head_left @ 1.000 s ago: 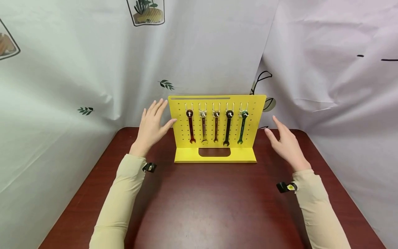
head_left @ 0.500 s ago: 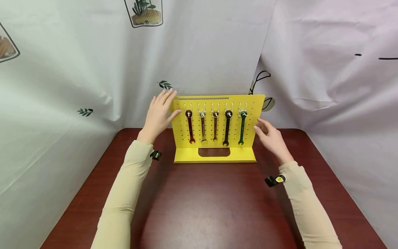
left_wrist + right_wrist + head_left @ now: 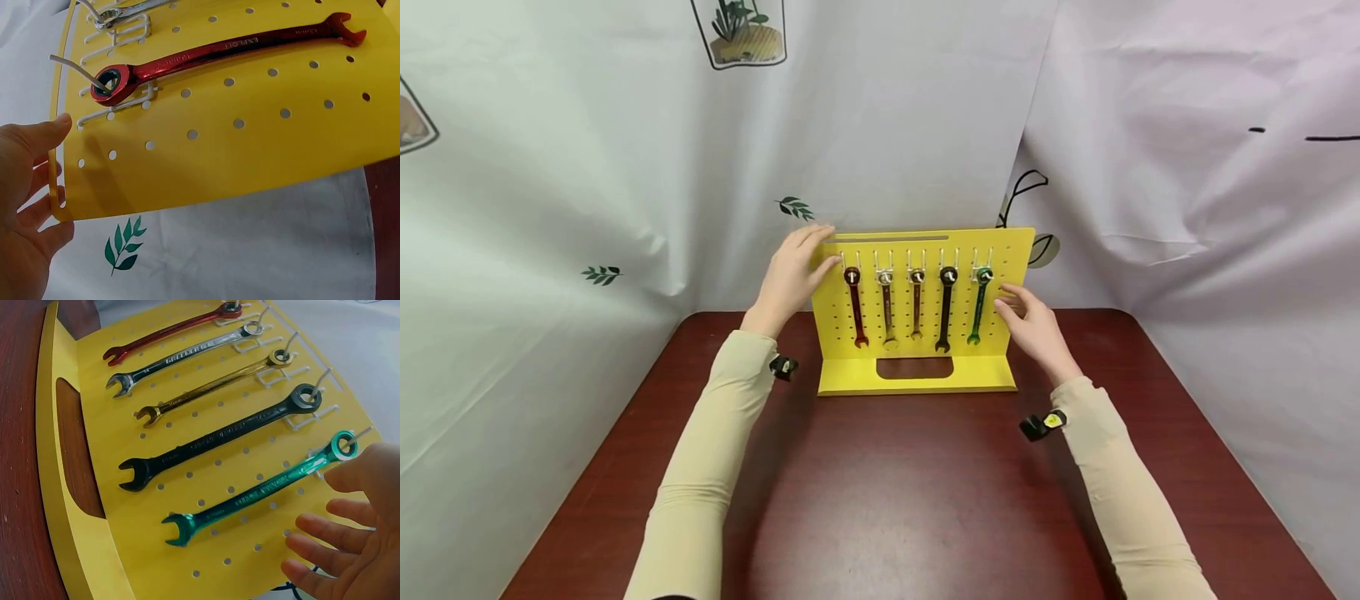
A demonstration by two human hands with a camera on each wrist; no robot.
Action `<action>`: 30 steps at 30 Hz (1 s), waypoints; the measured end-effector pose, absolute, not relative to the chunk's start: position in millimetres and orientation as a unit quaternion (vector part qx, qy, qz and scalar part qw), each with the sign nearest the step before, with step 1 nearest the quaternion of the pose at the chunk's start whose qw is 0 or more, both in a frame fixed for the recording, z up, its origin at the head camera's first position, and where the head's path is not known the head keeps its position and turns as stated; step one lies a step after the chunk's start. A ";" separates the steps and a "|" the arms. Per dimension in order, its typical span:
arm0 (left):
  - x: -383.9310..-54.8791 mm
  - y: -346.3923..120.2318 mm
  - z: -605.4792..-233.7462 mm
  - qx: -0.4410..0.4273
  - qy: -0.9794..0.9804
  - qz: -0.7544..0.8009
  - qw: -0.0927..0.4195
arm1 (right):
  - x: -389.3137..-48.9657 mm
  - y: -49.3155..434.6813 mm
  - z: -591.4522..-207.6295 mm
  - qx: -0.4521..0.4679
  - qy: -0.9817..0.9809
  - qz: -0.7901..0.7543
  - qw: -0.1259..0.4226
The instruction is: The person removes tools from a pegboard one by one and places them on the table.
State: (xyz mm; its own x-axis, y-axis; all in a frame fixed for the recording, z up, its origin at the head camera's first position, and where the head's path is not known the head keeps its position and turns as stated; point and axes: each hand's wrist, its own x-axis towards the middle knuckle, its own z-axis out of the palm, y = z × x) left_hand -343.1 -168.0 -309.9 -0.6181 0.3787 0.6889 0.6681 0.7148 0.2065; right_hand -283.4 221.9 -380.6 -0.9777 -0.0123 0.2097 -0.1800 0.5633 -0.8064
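A yellow pegboard stand (image 3: 916, 385) stands upright at the table's far side. Several combination wrenches hang on its white hooks by their ring ends: a red wrench (image 3: 175, 332), a silver wrench (image 3: 187, 357), a gold wrench (image 3: 212, 386), a black wrench (image 3: 219, 439) and a green wrench (image 3: 262, 490). My left hand (image 3: 790, 273) grips the board's upper left corner, thumb in front and fingers behind, beside the red wrench. Close by the green wrench's ring end is my right hand (image 3: 1036, 332), its fingers spread and loosely bent, holding nothing.
The stand rests on a dark red-brown table (image 3: 895, 492). Pale printed curtains (image 3: 917, 117) hang close behind the board and along both sides. The stand's foot has a cut-out slot at its middle.
My left hand has moved right and taken hold of the board's corner. My right hand has moved left, from beside the board to the green wrench. The wrenches hang as before.
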 end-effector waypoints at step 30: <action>-362.0 -173.6 -309.6 -0.203 -0.824 -0.468 0.247 | -297.3 206.3 -397.2 0.040 -0.846 0.532 0.012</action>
State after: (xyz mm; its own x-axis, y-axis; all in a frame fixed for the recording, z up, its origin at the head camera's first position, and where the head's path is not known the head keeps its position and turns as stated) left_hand -362.0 -173.6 -309.6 -0.7960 0.1035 0.5964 0.5654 0.4792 0.6713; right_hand -297.3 206.3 -397.2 -0.9965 -0.0557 0.0631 -0.0810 0.4309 -0.8987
